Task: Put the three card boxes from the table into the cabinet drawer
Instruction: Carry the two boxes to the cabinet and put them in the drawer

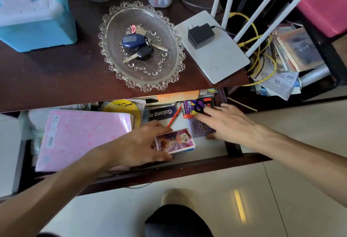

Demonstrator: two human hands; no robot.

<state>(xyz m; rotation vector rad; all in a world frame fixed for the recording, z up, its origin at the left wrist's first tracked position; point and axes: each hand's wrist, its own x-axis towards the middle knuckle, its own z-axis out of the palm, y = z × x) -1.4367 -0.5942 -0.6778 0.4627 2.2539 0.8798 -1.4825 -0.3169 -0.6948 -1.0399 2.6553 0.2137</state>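
Nearest, left hand (139, 145) clamped on a pink card box (175, 141), thumb on the near edge, fingers over the far edge, box at three o'clock of the palm inside the open drawer (169, 169). Farther, at one o'clock, right hand (228, 122) spread flat over a purple card box (199, 129), fingertips touching a red-and-purple box (189, 110) beyond

**Surfaces and finishes**

We see a dark wooden table (56, 79) with a smooth, faintly dusty sheen. On it sits a clear pressed-glass dish (169, 79), beaded at the rim, holding metal keys (129, 59) and glossy plastic fobs (134, 41). To the right lies a matt white plastic router (221, 62) under a matt black adapter (201, 35). In the drawer (169, 169), the card box (175, 141) looks like glossy printed cardboard, and the pink folder (82, 139) is shiny plastic film. The near floor tiles (291, 190) are polished.
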